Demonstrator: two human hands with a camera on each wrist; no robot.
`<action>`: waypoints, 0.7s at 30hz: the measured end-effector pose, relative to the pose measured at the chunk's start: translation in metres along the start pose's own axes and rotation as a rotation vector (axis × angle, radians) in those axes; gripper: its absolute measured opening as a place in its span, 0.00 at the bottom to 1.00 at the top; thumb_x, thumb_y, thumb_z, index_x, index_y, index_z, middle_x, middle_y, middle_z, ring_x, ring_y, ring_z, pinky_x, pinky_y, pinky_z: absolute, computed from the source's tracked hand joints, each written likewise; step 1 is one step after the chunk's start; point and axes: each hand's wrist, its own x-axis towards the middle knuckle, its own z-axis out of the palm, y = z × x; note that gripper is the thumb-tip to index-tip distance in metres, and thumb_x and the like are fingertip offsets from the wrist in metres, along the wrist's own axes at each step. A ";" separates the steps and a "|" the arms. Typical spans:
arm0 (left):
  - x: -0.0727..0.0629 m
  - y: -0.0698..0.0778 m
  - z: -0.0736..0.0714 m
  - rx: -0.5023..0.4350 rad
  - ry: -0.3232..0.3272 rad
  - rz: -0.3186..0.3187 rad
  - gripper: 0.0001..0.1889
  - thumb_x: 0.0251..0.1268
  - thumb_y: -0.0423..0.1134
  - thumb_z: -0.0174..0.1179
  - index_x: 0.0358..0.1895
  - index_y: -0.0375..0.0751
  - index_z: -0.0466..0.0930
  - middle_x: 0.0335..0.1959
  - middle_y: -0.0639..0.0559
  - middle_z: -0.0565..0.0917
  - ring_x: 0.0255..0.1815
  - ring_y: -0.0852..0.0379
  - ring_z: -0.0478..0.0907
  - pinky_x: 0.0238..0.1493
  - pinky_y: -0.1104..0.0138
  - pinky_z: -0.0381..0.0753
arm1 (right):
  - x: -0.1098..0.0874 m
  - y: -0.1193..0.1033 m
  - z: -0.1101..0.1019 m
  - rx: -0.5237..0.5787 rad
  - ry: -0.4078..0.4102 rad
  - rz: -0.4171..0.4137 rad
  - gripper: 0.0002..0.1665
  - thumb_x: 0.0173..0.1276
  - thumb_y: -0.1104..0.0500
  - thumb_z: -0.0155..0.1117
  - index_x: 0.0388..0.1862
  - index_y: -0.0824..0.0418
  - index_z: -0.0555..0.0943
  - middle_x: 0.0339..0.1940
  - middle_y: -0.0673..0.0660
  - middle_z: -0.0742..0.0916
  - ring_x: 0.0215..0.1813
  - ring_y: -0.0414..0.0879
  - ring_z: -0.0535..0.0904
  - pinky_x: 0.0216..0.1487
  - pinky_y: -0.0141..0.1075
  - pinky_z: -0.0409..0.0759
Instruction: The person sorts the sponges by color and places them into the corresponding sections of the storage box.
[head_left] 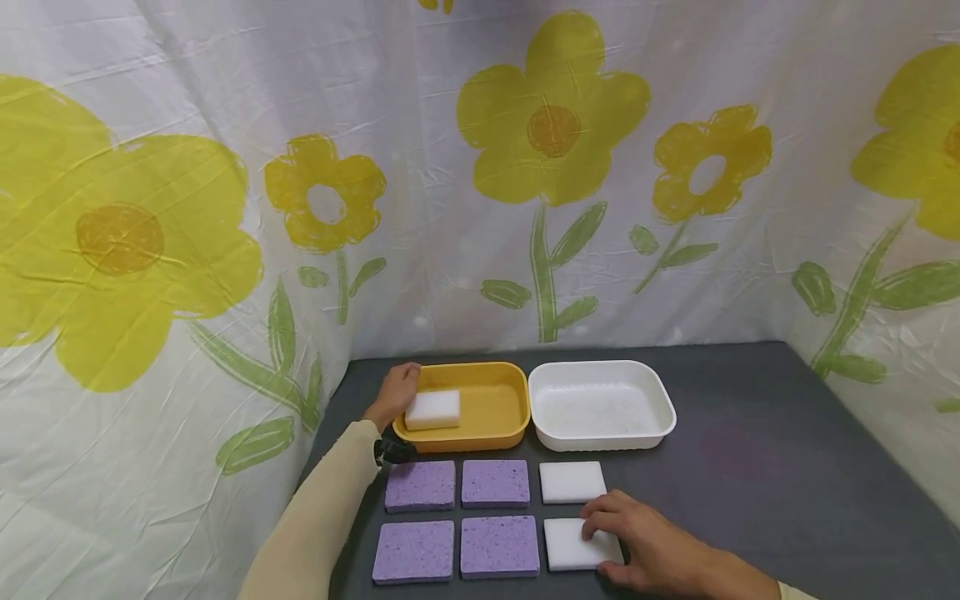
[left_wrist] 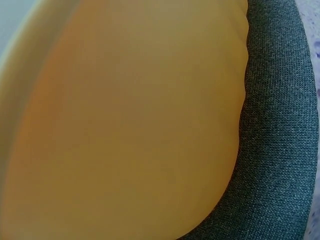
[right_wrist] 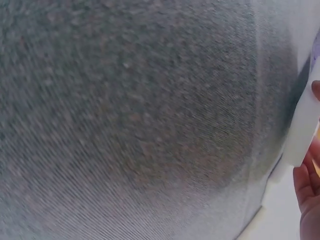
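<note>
My left hand (head_left: 396, 393) holds the left rim of a yellow tray (head_left: 480, 442), whose outer wall fills much of the left wrist view. Inside the tray, close to that hand, lies a white sponge block (head_left: 435, 409). At the front, my right hand (head_left: 643, 542) grips the nearer white sponge (head_left: 570, 546), thumb at its near edge and fingers over its top. The right wrist view catches this white sponge (right_wrist: 304, 127) between the digits at its right edge. Just beyond it a second white sponge (head_left: 572, 482) lies flat.
Two rows of purple sponges (head_left: 495, 546) lie left of the white ones, in front of the yellow tray. A white tray (head_left: 600, 445) stands right beside the yellow one. The dark tabletop (head_left: 750, 467) extends to the right; a flower-printed curtain (head_left: 442, 275) hangs behind.
</note>
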 end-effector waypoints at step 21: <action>0.001 -0.001 0.001 0.013 0.004 0.013 0.27 0.95 0.45 0.37 0.82 0.33 0.67 0.80 0.32 0.73 0.78 0.34 0.72 0.81 0.39 0.68 | 0.035 0.004 -0.031 -0.061 -0.028 -0.066 0.24 0.58 0.58 0.86 0.52 0.47 0.85 0.60 0.51 0.87 0.59 0.43 0.82 0.55 0.38 0.86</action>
